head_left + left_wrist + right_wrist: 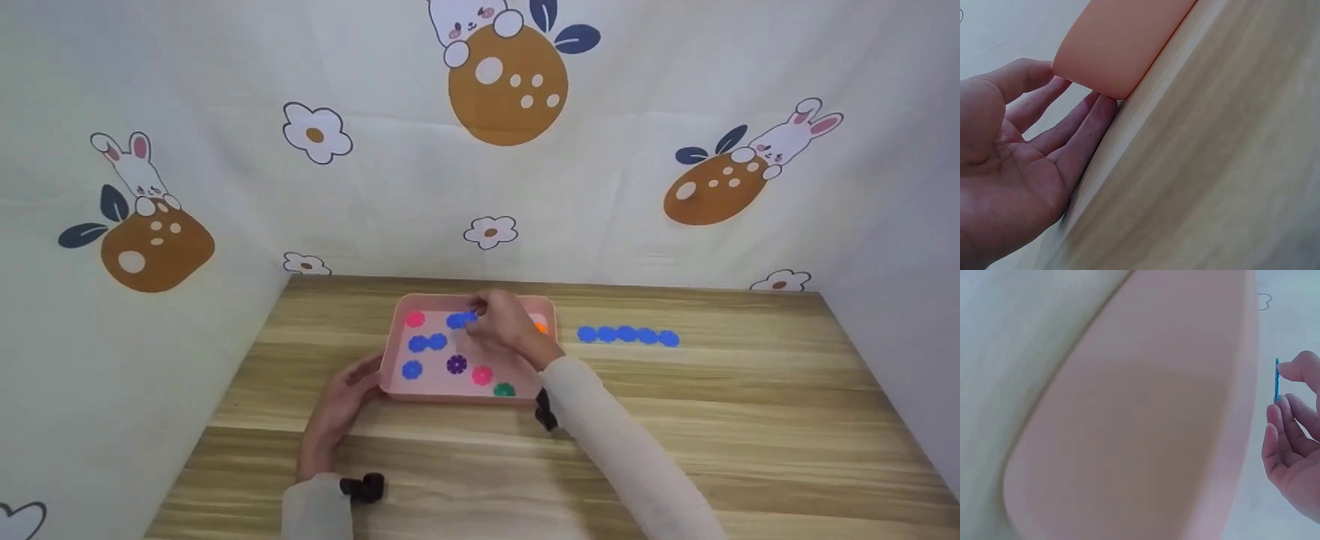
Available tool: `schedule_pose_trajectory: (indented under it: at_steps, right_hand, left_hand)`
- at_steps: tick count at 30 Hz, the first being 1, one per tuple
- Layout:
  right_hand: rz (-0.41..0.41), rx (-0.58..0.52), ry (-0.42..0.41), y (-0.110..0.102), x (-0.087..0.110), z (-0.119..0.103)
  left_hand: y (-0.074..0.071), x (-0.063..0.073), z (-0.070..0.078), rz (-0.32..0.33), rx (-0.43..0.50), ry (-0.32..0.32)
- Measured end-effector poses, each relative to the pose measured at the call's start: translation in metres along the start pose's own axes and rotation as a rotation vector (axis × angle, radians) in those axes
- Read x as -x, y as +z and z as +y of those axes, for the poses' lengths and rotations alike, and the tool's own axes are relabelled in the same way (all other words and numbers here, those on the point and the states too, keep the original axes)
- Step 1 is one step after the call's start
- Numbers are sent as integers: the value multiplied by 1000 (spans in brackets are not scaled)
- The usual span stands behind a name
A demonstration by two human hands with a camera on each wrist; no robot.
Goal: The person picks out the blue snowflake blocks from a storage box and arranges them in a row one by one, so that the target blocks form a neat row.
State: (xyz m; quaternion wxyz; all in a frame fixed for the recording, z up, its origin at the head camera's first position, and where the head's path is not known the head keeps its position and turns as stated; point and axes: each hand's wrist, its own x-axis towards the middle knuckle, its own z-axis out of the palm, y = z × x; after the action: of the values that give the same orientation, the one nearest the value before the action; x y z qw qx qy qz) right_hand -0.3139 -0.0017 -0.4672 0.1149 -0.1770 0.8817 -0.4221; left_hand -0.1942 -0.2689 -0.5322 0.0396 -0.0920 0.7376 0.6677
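In the head view my right hand (pixel 501 322) is over the pink tray (pixel 495 304). Its thumb and fingertips pinch a blue snowflake disc (pixel 1276 379), seen edge-on in the right wrist view. Blue pieces (pixel 456 320) show beside those fingertips; whether all of them are held is unclear. My left hand (pixel 346 394) touches the tray's left end, its fingers fairly straight against the outer wall (pixel 1112 50). Inside the tray lie a joined blue pair (pixel 427 343), a single blue disc (pixel 412 370), a purple disc (pixel 457 364), pink discs (pixel 482 375) and a green disc (pixel 505 390).
Right of the tray, a chain of several joined blue discs (pixel 627 334) lies on the wooden table (pixel 750 420). An orange disc (pixel 541 328) is partly hidden behind the right wrist. A patterned cloth (pixel 390 187) hangs behind and along the sides.
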Motion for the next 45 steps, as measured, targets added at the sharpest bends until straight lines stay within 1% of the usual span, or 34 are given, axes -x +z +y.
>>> schedule_pose_trajectory:
  at_steps: [3, 6, 9, 13, 15, 20, 23, 26, 31, 34, 38, 41, 45]
  right_hand:
    - [24, 19, 0, -9, 5, -1]
    - [58, 47, -17, -19, 12, 0]
    - [88, 30, -28, -27, 20, 4]
    - [120, -29, -30, -39, 29, 13]
    - [135, -42, -26, -46, 34, 18]
    - [185, -30, -44, -66, 47, 31]
    - [224, -4, -76, -80, 56, 40]
    - [269, 24, -100, -94, 65, 49]
    - [341, 45, -123, -118, 80, 67]
    - [372, 65, -118, -131, 90, 79]
    - [403, 89, -104, -147, 103, 97]
    - [427, 105, -90, -158, 113, 112]
    - [460, 123, -58, -169, 124, 133]
  left_hand:
    - [0, 0, 1, 4, -12, 2]
    - [0, 0, 2, 7, -7, 1]
    - [0, -1, 2, 9, -4, -7]
    - [-1, 0, 3, 15, -27, -25]
    - [-1, 0, 3, 19, -38, -34]
    - [-1, 1, 3, 20, -35, -40]
    - [0, 1, 4, 24, -26, -39]
    - [1, 1, 4, 24, -29, -33]
    - [0, 1, 4, 21, -45, -42]
    - [-1, 1, 4, 15, -52, -59]
    - [-1, 1, 2, 11, -19, -56]
    - [-1, 1, 2, 14, 4, -41]
    - [-2, 1, 2, 8, -27, -59]
